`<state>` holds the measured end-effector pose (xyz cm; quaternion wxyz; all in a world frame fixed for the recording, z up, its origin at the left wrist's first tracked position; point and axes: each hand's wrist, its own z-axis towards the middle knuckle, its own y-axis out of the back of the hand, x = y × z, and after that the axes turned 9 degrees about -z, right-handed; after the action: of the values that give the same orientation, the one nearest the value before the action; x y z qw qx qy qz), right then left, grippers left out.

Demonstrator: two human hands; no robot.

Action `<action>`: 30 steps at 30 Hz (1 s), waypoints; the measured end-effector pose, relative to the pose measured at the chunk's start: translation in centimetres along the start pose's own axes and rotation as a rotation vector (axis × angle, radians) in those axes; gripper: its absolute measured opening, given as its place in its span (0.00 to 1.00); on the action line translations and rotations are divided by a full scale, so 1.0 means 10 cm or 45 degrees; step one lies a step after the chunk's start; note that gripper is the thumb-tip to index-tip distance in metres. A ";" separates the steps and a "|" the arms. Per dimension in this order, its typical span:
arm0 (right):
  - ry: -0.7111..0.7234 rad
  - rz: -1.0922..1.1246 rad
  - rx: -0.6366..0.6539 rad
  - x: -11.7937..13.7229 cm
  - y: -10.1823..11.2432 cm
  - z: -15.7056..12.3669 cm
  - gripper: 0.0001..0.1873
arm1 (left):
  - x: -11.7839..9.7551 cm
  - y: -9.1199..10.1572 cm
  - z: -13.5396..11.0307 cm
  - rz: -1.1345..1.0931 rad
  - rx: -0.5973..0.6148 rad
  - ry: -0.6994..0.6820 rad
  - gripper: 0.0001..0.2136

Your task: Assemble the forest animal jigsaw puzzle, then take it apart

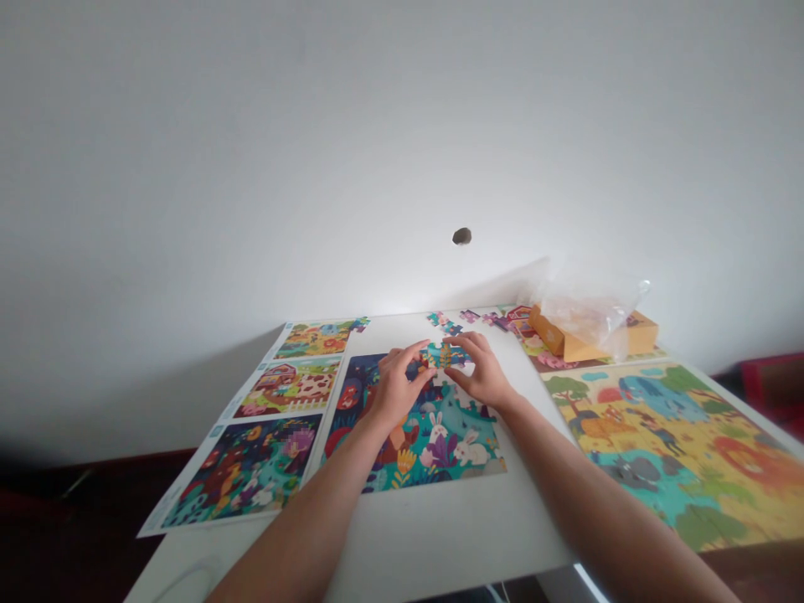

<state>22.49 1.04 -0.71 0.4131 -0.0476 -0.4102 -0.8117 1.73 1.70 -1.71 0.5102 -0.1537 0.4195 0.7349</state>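
Observation:
A partly assembled jigsaw puzzle (433,444) with rabbits and a teal ground lies in the middle of the white table (440,536). My left hand (395,387) and my right hand (482,370) meet at its far edge. Both pinch a small joined cluster of puzzle pieces (443,355) between fingers and thumbs, just above the puzzle's unfinished top. Loose puzzle pieces (461,319) lie beyond the hands, near the wall.
A reference sheet (264,427) with three printed pictures lies at the left. A finished animal puzzle (678,444) covers the right side. Behind it stands an orange box (569,339) under a clear plastic bag (590,306). A white wall with a small hole (461,237) rises behind.

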 end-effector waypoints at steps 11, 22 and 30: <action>-0.112 -0.178 -0.161 -0.18 0.06 -0.04 0.24 | -0.11 0.06 -0.13 0.235 0.461 -0.045 0.38; -0.176 -0.258 -0.157 -0.12 0.34 -0.03 0.25 | -0.16 0.08 -0.15 0.353 0.727 -0.043 0.32; -0.122 -0.373 0.283 0.27 1.04 -0.73 0.23 | -0.29 0.08 -0.13 0.209 0.759 -0.228 0.23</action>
<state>30.04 -9.15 2.06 0.2733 0.0200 -0.5191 -0.8096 2.04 -1.26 -0.23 0.5065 0.1020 0.5807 0.6292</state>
